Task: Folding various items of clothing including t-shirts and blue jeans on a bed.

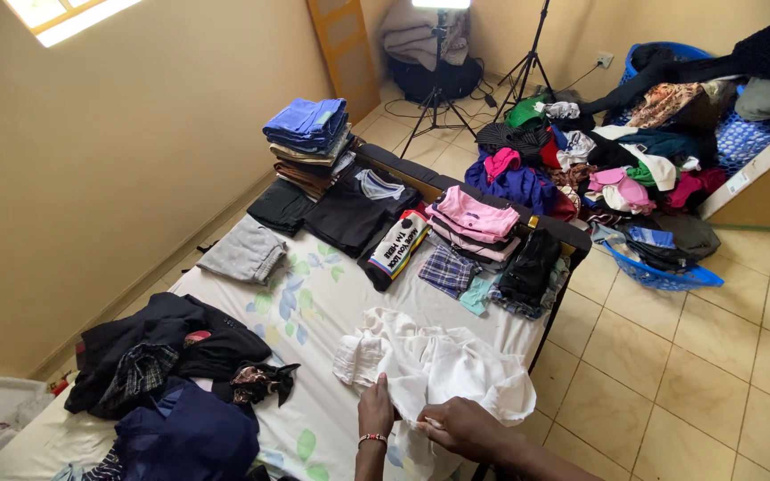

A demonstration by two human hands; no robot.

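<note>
A crumpled white garment (438, 365) lies on the near part of the bed (313, 303), which has a floral sheet. My left hand (375, 408), with a beaded bracelet at the wrist, pinches the garment's near edge. My right hand (463, 426) grips the white cloth just to the right of it. Both hands are at the bottom of the view, close together.
Folded stacks sit at the far end of the bed: a blue pile (307, 125), a pink pile (474, 218), dark clothes (349, 214). A dark unfolded heap (171, 356) lies at left. A big laundry pile (616, 169) and blue basket (661, 272) are on the tiled floor, tripods (438, 89) behind.
</note>
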